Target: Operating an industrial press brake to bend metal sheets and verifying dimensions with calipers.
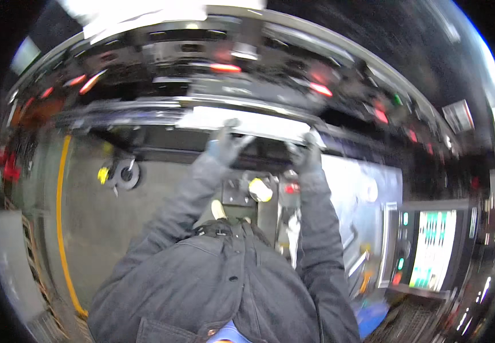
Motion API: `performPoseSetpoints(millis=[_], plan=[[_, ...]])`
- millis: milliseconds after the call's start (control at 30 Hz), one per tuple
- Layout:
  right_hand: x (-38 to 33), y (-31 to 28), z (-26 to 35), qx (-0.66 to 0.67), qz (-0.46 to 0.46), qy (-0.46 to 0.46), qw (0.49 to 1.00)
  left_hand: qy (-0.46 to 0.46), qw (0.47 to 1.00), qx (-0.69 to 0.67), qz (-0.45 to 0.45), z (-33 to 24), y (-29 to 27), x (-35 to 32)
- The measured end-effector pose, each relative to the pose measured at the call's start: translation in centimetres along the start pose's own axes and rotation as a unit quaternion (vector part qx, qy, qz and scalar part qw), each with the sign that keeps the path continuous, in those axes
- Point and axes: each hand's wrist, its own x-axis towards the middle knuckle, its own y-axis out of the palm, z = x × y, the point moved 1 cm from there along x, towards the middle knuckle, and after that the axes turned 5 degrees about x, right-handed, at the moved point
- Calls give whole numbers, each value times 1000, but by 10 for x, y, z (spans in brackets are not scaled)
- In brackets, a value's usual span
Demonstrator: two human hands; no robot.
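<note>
Both my hands wear dark gloves and reach forward to a long, bright strip that looks like sheet metal (253,122). It lies lengthwise along the front of a large dark machine (236,88). My left hand (224,146) grips the near edge around the strip's middle, thumb on top. Towards the right end, my right hand (306,151) is closed on the same edge. Motion blur smears the fingertips, and the fingers under the strip are hidden.
Red lights glow along the machine. At the right stand a pale worktop (387,177) and a lit screen (432,250). Below my hands sits a dark box-like unit (236,192) beside a yellow-and-white round object (260,190). A black ring-shaped object (127,174) and a yellow line (61,211) are on the left floor.
</note>
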Motion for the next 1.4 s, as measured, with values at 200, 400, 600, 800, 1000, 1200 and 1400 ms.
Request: performPoseSetpoints(millis=[200, 400, 600, 800, 1000, 1200, 1400], plan=[[-121, -28, -59, -501, -48, -396, 768, -57, 938, -313, 138, 41, -36, -70], [-242, -183, -43, -441, -459, -299, 711, -264, 930, -228, 118, 22, 19, -94], [-272, -267, -1, -691, -570, -181, 405, -150, 949, -93, 261, 60, 89, -99], [-279, -261, 9, -589, -452, -326, 585, -371, 797, -253, 403, 46, 140, -101], [-305, -252, 18, -403, -379, -420, 719, -524, 546, -456, 468, 63, 147, -117], [-286, -94, 31, -368, -277, -530, 712, -571, 513, -427, 479, 36, 143, -153], [-267, -65, 37, -543, -296, -472, 629, -595, 486, -411, 490, 27, 147, -161]])
